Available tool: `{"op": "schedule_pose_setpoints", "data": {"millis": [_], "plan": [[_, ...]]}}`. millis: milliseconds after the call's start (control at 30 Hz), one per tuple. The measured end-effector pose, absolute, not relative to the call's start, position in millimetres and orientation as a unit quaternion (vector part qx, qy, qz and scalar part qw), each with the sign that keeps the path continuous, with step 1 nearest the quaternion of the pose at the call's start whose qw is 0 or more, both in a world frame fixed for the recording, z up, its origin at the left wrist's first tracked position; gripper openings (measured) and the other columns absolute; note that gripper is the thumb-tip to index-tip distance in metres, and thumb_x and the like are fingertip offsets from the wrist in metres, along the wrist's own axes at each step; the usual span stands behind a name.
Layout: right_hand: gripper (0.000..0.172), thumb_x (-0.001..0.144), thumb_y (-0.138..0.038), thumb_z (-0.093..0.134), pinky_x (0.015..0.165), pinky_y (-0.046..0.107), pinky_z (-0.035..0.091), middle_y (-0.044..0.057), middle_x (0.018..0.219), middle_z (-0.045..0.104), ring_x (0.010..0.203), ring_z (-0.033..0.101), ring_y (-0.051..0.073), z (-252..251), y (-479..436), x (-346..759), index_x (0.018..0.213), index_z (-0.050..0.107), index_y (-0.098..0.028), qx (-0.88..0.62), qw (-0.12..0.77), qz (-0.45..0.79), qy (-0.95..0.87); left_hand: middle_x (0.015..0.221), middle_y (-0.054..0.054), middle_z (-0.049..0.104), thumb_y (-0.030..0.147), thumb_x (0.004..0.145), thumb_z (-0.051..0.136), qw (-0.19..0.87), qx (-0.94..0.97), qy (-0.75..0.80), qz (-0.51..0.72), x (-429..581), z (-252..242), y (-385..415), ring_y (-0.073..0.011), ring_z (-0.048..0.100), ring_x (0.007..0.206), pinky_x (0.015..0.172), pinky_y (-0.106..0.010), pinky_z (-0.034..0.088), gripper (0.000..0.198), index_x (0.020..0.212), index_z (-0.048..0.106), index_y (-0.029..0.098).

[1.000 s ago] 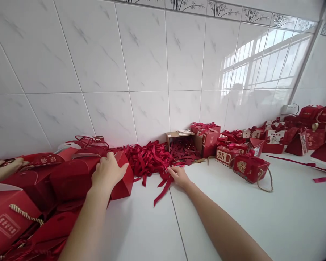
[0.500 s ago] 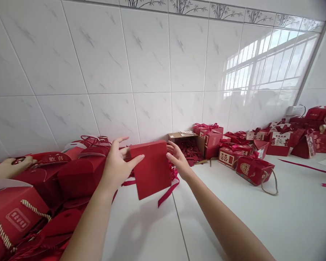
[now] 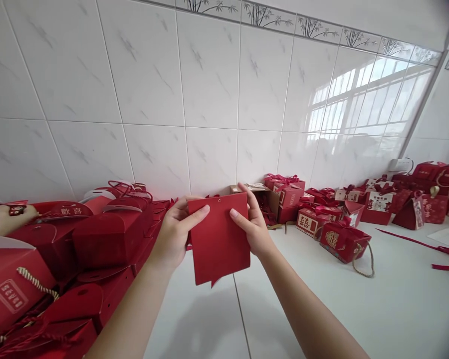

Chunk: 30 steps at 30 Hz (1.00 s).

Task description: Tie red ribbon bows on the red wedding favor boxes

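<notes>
Both of my hands hold up a red gift box [image 3: 220, 244] in front of me, above the white table. A plain flat side faces me, with a tiny hole near its top edge. My left hand [image 3: 177, 232] grips the upper left edge, thumb on the near face and fingers behind. On the upper right edge, my right hand [image 3: 256, 224] has its thumb pressed on the face and its fingers round the back. A pointed ribbon tip [image 3: 216, 282] shows below the bottom edge. The far side of the box is hidden.
Many red boxes [image 3: 105, 239] are piled on the left, where another person's hand [image 3: 13, 219] reaches in. An open carton [image 3: 271, 202] stands by the tiled wall. Finished-looking boxes [image 3: 344, 239] and a loose ribbon [image 3: 411, 239] lie on the white table [image 3: 303, 299] at right.
My right hand has closed on the box's right edge, its thumb now on the near face. The box has turned more squarely towards me, and the ribbon is mostly hidden behind it.
</notes>
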State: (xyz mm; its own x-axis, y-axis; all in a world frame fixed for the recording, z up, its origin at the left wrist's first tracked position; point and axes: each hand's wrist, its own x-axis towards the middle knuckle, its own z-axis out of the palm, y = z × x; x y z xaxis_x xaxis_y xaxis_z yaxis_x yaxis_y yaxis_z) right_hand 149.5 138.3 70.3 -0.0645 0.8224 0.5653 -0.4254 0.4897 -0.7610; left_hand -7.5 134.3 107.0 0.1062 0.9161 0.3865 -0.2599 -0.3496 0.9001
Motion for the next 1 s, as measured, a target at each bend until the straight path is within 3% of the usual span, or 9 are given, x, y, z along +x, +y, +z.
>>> {"op": "schedule_pose_setpoints", "data": {"millis": [133,167,233,267,400,500,667,800,1000], "plan": [[0.033,0.086,-0.05,0.054,0.079,0.032,0.055,0.002,0.111,0.065,0.092,0.065,0.019,60,157,139,0.112,0.051,-0.029,-0.252,0.668,0.416,-0.563,0.078,0.001,0.066,0.04,0.07,0.074,0.462,0.527,0.312,0.641,-2,97,146,-0.0172,0.063,0.07,0.066,-0.03,0.052,0.027,0.083,0.059,0.021],[0.035,0.089,-0.054,0.044,0.078,0.032,0.055,0.004,0.111,0.065,0.092,0.065,0.019,56,168,140,0.111,0.053,-0.027,-0.306,0.669,0.374,-0.564,0.077,0.001,0.066,0.04,0.07,0.074,0.442,0.526,0.321,0.652,-3,96,149,-0.0166,0.062,0.071,0.066,-0.029,0.051,0.027,0.082,0.059,0.02],[0.054,0.094,-0.055,0.019,0.077,0.031,0.054,0.006,0.11,0.066,0.093,0.064,0.019,47,198,150,0.108,0.059,-0.023,-0.457,0.652,0.249,-0.552,0.075,0.001,0.063,0.039,0.07,0.074,0.39,0.518,0.337,0.683,-9,95,154,-0.015,0.059,0.07,0.065,-0.026,0.049,0.026,0.079,0.059,0.019],[0.058,0.095,-0.053,0.016,0.08,0.034,0.052,0.009,0.114,0.064,0.096,0.063,0.021,42,216,159,0.107,0.062,-0.02,-0.494,0.646,0.224,-0.537,0.074,0.002,0.061,0.039,0.07,0.074,0.36,0.509,0.344,0.702,-12,95,156,-0.0143,0.057,0.069,0.063,-0.024,0.047,0.026,0.078,0.059,0.019],[0.043,0.093,-0.046,0.037,0.093,0.05,0.043,0.017,0.121,0.057,0.111,0.053,0.029,29,283,207,0.106,0.064,-0.014,-0.601,0.619,0.158,-0.48,0.071,0.003,0.058,0.04,0.071,0.073,0.273,0.487,0.371,0.742,-27,103,151,-0.0125,0.053,0.064,0.057,-0.021,0.045,0.026,0.075,0.057,0.02],[0.034,0.09,-0.037,0.054,0.102,0.054,0.035,0.011,0.135,0.048,0.123,0.045,0.029,27,318,235,0.117,0.057,-0.017,-0.658,0.588,0.112,-0.457,0.069,0.003,0.058,0.043,0.071,0.072,0.255,0.48,0.396,0.74,-34,111,144,-0.0132,0.053,0.063,0.053,-0.021,0.042,0.026,0.075,0.058,0.021],[0.031,0.089,-0.032,0.058,0.107,0.059,0.026,0.009,0.144,0.04,0.131,0.035,0.031,30,353,250,0.116,0.058,-0.018,-0.694,0.528,0.073,-0.484,0.064,0.004,0.056,0.044,0.067,0.074,0.231,0.427,0.427,0.763,-40,119,140,-0.0126,0.048,0.057,0.045,-0.021,0.036,0.027,0.074,0.059,0.022],[0.033,0.089,-0.031,0.058,0.103,0.056,0.034,0.01,0.136,0.048,0.125,0.044,0.029,36,365,257,0.119,0.057,-0.017,-0.685,0.506,0.068,-0.519,0.067,0.003,0.058,0.045,0.064,0.075,0.238,0.411,0.432,0.766,-41,121,141,-0.013,0.048,0.056,0.041,-0.02,0.031,0.03,0.079,0.062,0.023],[0.026,0.092,-0.028,0.05,0.103,0.049,0.038,0.013,0.127,0.057,0.12,0.051,0.026,62,343,266,0.11,0.064,-0.014,-0.606,0.573,0.058,-0.549,0.063,0.002,0.057,0.05,0.065,0.074,0.243,0.447,0.429,0.746,-35,118,136,-0.0143,0.052,0.057,0.047,-0.022,0.042,0.034,0.073,0.057,0.021]]}}
